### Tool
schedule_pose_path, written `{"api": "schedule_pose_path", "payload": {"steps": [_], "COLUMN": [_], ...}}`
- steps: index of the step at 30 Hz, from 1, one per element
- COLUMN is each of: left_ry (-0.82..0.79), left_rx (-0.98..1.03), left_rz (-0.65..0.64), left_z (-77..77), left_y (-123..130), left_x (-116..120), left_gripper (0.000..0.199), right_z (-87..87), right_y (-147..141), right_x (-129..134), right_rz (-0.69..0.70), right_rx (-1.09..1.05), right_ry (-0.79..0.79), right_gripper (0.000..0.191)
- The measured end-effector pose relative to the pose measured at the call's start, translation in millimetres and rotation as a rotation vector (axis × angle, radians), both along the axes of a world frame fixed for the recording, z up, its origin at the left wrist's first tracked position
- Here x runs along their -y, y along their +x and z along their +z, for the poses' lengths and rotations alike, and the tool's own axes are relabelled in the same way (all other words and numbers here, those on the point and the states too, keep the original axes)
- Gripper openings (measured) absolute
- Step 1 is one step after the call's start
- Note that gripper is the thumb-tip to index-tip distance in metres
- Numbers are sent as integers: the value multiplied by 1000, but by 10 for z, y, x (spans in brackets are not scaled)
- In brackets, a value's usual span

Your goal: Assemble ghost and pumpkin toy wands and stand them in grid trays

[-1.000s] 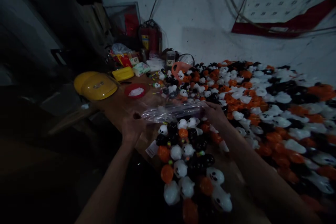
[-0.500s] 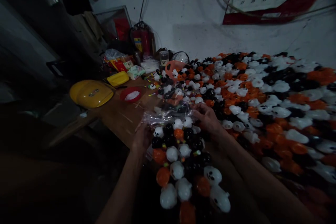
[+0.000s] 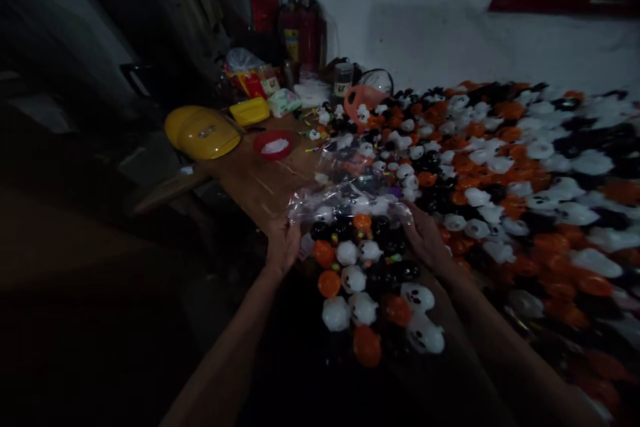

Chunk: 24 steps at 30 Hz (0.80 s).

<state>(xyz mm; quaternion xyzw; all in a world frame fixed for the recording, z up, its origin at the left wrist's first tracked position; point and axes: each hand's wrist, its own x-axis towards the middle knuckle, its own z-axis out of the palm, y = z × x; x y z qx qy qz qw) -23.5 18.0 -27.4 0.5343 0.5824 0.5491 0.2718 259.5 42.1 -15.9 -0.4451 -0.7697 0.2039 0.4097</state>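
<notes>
A clear plastic bag (image 3: 345, 200) stretches crosswise between my two hands, its film crinkled and shiny. My left hand (image 3: 283, 243) is closed on the bag's left edge. The right edge is pinched in my right hand (image 3: 424, 235), whose fingertips are partly hidden by the film. Just below the bag, between my forearms, lies a cluster of small figures: white ghost-like ones (image 3: 353, 279) with dark faces, orange ones (image 3: 367, 345) and black ones. Some figures at the top of this cluster show through or behind the film.
A large heap of white, orange and black figures (image 3: 505, 167) covers the table's right side. On the wooden table (image 3: 245, 177) are a red bowl (image 3: 273, 145) with white bits, a yellow helmet-like shell (image 3: 203, 133), a yellow container (image 3: 250, 111) and an orange basket (image 3: 363, 103). Fire extinguishers (image 3: 303, 33) stand behind.
My hands have spread farther apart, drawing the bag's edge wider. The camera view has tilted down and turned left, so the table and heap appear higher and farther right.
</notes>
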Motion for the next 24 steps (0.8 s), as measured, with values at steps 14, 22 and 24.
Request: {"api": "schedule_pose_path", "payload": {"steps": [14, 22, 24], "left_ry": [-191, -333, -357], "left_rx": [-457, -436, -423], "left_rz": [-23, 9, 56], "left_z": [-292, -229, -208], "left_y": [-132, -26, 11], "left_x": [296, 199, 232], "left_gripper": [26, 18, 21], "right_z": [-332, -200, -240], "right_y": [214, 116, 135], "right_x": [53, 29, 12], "right_rz": [126, 140, 144], "right_rx": [246, 193, 180], "right_ry": [213, 156, 126], "right_gripper": [37, 26, 25]}}
